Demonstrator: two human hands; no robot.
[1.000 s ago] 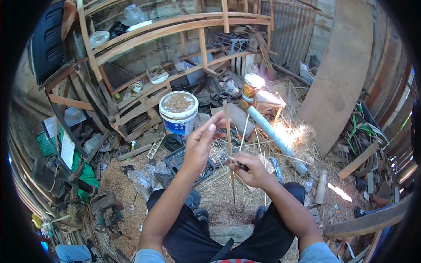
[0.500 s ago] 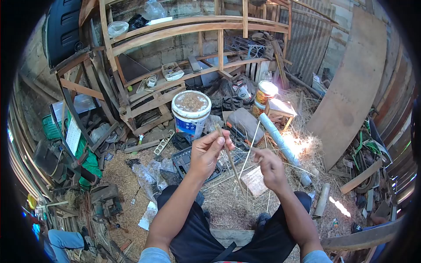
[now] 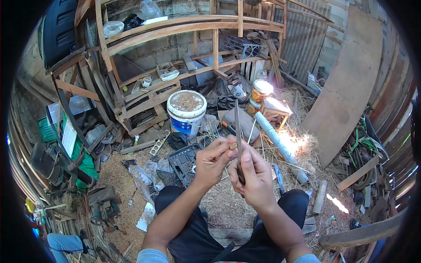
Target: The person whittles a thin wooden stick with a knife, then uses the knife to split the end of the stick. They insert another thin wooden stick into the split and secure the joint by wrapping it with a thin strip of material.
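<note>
My left hand (image 3: 212, 160) is closed, pinching a thin brownish stick (image 3: 233, 146) whose end shows between thumb and forefinger. The rest of the stick is hidden by my hands or points away from view. Right beside it, my right hand (image 3: 254, 177) is wrapped round the handle of a knife (image 3: 237, 122). Its long narrow blade points up and away from me, passing close to the stick's end at my left fingertips. Both hands are held together above my lap, between my knees.
A white-and-blue bucket (image 3: 187, 114) stands ahead, with an opened tool case (image 3: 182, 164) nearer me. A pale blue pipe (image 3: 280, 140) lies among straw, right of centre. A blue-edged tool (image 3: 279, 177) is by my right knee. A large wooden board (image 3: 346, 96) leans at the right.
The hands have come together from apart. The stick, which slanted down from my left hand, now shows mostly its end. The knife blade now stands upright in my right hand.
</note>
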